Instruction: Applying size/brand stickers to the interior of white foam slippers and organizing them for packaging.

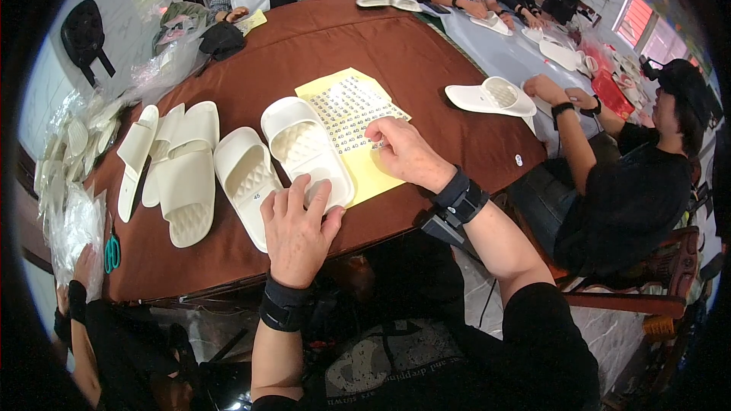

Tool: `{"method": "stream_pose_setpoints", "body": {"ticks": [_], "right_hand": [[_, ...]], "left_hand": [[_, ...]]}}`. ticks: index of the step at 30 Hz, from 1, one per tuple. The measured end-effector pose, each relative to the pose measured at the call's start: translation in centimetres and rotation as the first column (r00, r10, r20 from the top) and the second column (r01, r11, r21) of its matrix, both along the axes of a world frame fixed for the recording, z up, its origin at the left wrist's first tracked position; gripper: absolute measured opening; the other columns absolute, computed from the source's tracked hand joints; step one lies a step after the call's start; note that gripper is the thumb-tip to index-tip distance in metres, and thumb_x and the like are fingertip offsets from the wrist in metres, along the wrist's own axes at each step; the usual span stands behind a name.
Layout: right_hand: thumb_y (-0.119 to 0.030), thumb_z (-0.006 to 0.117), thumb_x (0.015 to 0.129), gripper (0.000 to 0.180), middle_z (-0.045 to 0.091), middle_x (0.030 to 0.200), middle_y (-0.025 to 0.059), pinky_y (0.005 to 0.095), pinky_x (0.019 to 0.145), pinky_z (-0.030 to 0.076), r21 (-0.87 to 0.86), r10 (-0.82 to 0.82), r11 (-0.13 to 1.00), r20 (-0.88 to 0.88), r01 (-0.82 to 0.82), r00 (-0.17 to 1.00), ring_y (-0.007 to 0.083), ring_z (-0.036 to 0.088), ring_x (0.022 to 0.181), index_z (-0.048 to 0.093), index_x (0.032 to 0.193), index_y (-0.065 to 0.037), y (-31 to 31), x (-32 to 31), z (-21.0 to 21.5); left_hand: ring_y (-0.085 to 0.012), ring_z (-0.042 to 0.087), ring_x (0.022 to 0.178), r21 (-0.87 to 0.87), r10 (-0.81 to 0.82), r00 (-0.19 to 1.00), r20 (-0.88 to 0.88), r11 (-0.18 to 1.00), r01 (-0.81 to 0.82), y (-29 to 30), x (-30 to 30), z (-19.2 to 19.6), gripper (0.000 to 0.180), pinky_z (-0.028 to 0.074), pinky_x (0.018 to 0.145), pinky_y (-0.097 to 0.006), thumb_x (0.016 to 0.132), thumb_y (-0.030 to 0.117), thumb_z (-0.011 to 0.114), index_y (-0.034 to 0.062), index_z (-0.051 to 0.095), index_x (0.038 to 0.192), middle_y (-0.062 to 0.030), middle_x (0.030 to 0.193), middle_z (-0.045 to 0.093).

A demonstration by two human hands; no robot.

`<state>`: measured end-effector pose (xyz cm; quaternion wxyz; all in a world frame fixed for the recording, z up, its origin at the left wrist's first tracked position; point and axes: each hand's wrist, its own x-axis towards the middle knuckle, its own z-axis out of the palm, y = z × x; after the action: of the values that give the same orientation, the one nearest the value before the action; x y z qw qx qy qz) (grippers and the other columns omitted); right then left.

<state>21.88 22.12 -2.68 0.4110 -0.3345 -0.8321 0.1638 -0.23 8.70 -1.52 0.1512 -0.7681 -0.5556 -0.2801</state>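
Side by side in front of me lie two cream slippers, the left slipper (245,171) with a small printed size label on its insole and the right slipper (301,137) nearer the sheet. My left hand (295,230) rests with fingers stretched over the heel ends of both, touching the right slipper. A yellow sheet of small printed number stickers (352,110) lies flat, its left edge partly under the right slipper. Over the sheet's right side, my right hand (411,154) has thumb and index finger pinched together; whatever is between the fingertips is too small to make out.
More cream slippers (186,190) lie to the left, beside teal scissors (113,251). Plastic-bagged slippers (76,137) crowd the left edge. A single slipper (491,97) lies at the right of the brown-covered table (426,221), near a seated co-worker (632,183). Other people work across the table.
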Motion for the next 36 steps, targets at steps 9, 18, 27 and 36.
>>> {"method": "stream_pose_setpoints", "body": {"ticks": [9, 18, 27, 36], "right_hand": [[0.005, 0.057, 0.081, 0.021, 0.062, 0.090, 0.0141, 0.0383, 0.073, 0.049, 0.023, -0.018, 1.000, 0.061, 0.017, 0.998, 0.0288, 0.060, 0.082, 0.058, 0.101, -0.002, 0.3, 0.1, -0.3], [0.004, 0.056, 0.084, 0.023, 0.056, 0.089, 0.0066, 0.0323, 0.074, 0.049, -0.110, -0.021, 0.994, -0.057, 0.014, 0.998, 0.0189, 0.057, 0.084, 0.057, 0.106, -0.003, -0.1, 0.0, -0.1], [0.010, 0.048, 0.085, 0.033, 0.058, 0.095, 0.0037, 0.0277, 0.084, 0.047, -0.308, 0.179, 0.914, -0.274, -0.262, 0.945, 0.0117, 0.057, 0.090, 0.054, 0.116, -0.002, -3.1, -0.9, 3.8], [0.000, 0.050, 0.089, 0.026, 0.065, 0.092, 0.0153, 0.0388, 0.082, 0.051, -0.344, 0.274, 0.902, -0.007, -0.260, 0.962, 0.0290, 0.065, 0.090, 0.054, 0.114, -0.002, -1.7, -6.0, 4.5]], "left_hand": [[-0.0295, 0.057, 0.103, 0.012, -0.001, 1.000, 0.002, 1.000, 0.001, -0.1, 0.1, 0.1, 0.040, 0.041, 0.096, -0.046, 0.082, 0.027, 0.075, 0.0119, 0.066, 0.119, -0.0095, 0.122, 0.060], [-0.0301, 0.057, 0.103, 0.008, -0.014, 1.000, 0.016, 1.000, 0.014, 0.0, 0.1, 0.2, 0.041, 0.041, 0.096, -0.046, 0.081, 0.026, 0.075, 0.0115, 0.066, 0.118, -0.0102, 0.122, 0.060], [-0.0302, 0.057, 0.101, 0.024, -0.018, 0.999, 0.049, 1.000, 0.016, 0.0, -0.1, 0.0, 0.044, 0.041, 0.097, -0.049, 0.082, 0.029, 0.075, 0.0064, 0.061, 0.117, -0.0120, 0.121, 0.058], [-0.0305, 0.057, 0.103, 0.030, -0.022, 0.998, 0.065, 0.999, 0.020, 0.0, -0.1, 0.1, 0.047, 0.041, 0.095, -0.046, 0.077, 0.024, 0.079, 0.0072, 0.061, 0.117, -0.0118, 0.119, 0.058]]}}
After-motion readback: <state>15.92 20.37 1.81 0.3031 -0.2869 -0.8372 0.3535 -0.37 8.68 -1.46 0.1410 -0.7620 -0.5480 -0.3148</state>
